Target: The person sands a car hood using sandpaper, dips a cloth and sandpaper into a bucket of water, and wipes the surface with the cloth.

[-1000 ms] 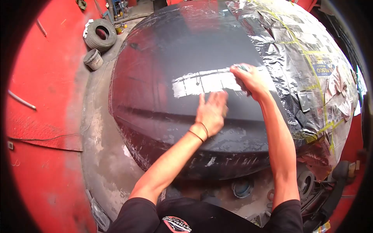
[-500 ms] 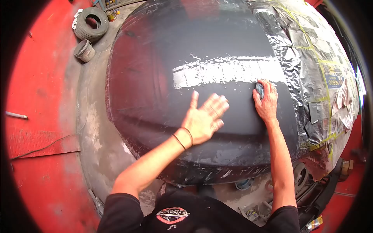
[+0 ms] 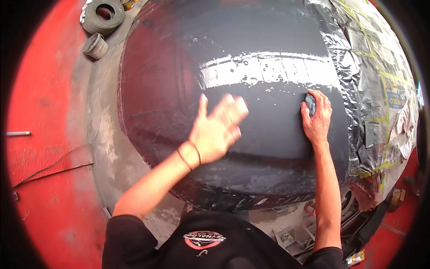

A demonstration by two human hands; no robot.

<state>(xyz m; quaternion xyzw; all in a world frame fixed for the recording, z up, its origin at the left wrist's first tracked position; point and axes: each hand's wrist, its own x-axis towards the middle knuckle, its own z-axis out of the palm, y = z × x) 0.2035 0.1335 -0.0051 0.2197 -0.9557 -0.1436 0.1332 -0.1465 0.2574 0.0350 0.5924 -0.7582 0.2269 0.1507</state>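
Note:
A dark, wet car hood [image 3: 273,127] fills the middle of the head view, with water beads and a bright reflection across it. Over its near half is my left hand [image 3: 215,127], fingers apart and slightly blurred, holding nothing; I cannot tell whether the palm touches the surface. Toward the hood's right side, my right hand [image 3: 318,120] is closed around a blue-grey pad [image 3: 310,104] and rests with it on the panel. Most of the pad is hidden beneath the fingers.
Masking paper and plastic [image 3: 369,89], taped in yellow, cover the car to the right. At the upper left, a tyre [image 3: 104,24] and a bucket [image 3: 95,46] stand on the floor near a red wall [image 3: 49,103]. Dark car parts [image 3: 358,233] lie at the lower right.
My left hand has moved left and slightly nearer its sleeve across the hood. My right hand, still on the pad, appears a little farther right; the whole view has shifted as well.

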